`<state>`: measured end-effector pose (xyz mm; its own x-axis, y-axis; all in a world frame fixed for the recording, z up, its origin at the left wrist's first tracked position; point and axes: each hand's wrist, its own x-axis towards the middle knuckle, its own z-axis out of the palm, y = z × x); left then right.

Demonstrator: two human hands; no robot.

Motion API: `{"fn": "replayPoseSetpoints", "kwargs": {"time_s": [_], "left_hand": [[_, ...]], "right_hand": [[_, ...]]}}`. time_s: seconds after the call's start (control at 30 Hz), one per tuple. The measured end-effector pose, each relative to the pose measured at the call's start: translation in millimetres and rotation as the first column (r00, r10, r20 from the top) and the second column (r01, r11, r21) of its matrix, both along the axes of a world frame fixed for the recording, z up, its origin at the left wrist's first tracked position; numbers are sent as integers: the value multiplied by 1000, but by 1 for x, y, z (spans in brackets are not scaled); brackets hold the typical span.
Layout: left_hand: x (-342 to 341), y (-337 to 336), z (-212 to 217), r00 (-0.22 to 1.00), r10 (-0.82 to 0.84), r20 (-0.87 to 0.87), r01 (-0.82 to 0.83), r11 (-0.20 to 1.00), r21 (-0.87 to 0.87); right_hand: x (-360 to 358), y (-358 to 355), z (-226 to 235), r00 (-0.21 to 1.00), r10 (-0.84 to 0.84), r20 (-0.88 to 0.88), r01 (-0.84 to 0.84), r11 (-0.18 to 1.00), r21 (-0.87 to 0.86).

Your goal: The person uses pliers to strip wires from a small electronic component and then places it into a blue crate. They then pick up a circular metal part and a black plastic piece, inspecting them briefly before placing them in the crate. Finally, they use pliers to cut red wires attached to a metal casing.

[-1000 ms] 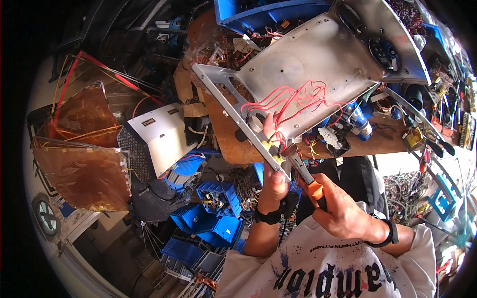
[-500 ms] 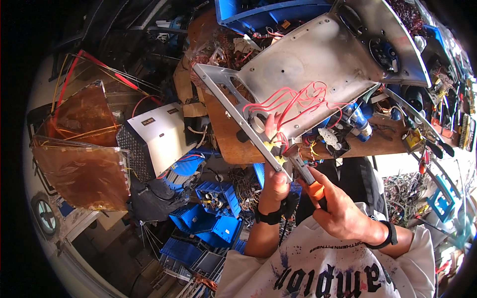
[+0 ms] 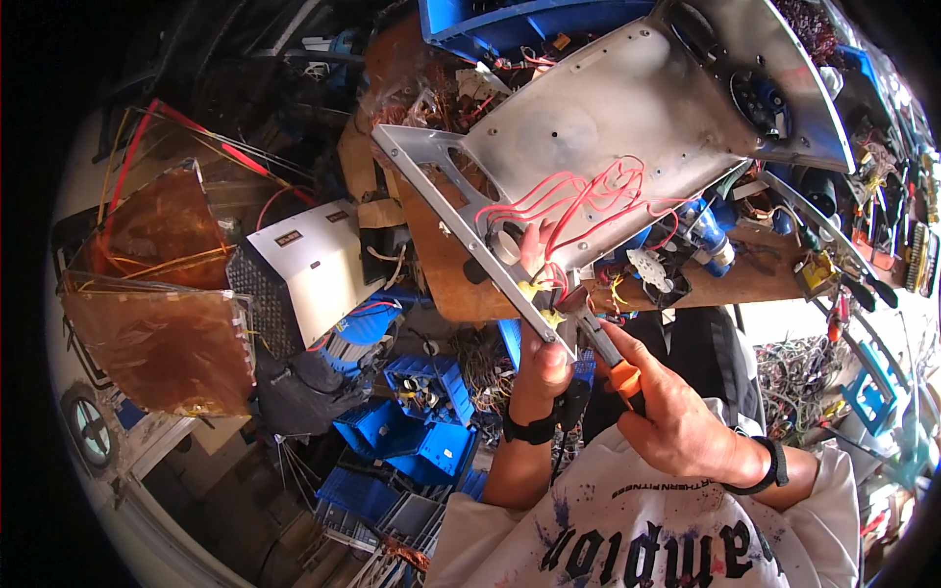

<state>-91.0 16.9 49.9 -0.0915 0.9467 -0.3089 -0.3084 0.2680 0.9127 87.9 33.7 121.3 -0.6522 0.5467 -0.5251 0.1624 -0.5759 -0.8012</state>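
Right hand: the right hand (image 3: 676, 416) is curled firmly, fingers wrapped round the orange-handled tool (image 3: 601, 341), with hardly any gap left in the fist.
Tool control: judging by the angle, a firm wrist and a straight line through the handle would serve best, squeezing steadily rather than twisting.
Left hand: the left hand (image 3: 542, 370) grips the near corner of the metal casing (image 3: 588, 108), thumb low at the rail's end, fingers extended up the inner side; the rail hides part of the grasp.
Bracing: good practice here is firm support close to the tool, with fingertips well clear of its head.
Tool head: it sits just beside the yellow pieces (image 3: 554, 318) at the rail; whether it bites on anything is too small to tell.
Red wires: the red wires (image 3: 613, 186) loop over the casing's floor from near that corner; slack ones are best held away from the tool.
Casing: it lies tilted across the wooden table (image 3: 441, 294), its near corner overhanging the edge.
Beyond: a blue cylinder (image 3: 708, 235) lies right of the casing; a blue bin (image 3: 549, 20) stands behind.
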Motion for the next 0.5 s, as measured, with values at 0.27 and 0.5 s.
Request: {"fn": "replayPoseSetpoints", "kwargs": {"time_s": [0.27,0.5], "left_hand": [[-3,-11,-1,997,8,82,4,989,-145],[-2,-12,-11,1000,21,20,-20,999,-44]], "right_hand": [[-11,-10,-12,993,-84,87,78,995,68],[-15,-10,-14,986,-93,139,92,996,14]]}}
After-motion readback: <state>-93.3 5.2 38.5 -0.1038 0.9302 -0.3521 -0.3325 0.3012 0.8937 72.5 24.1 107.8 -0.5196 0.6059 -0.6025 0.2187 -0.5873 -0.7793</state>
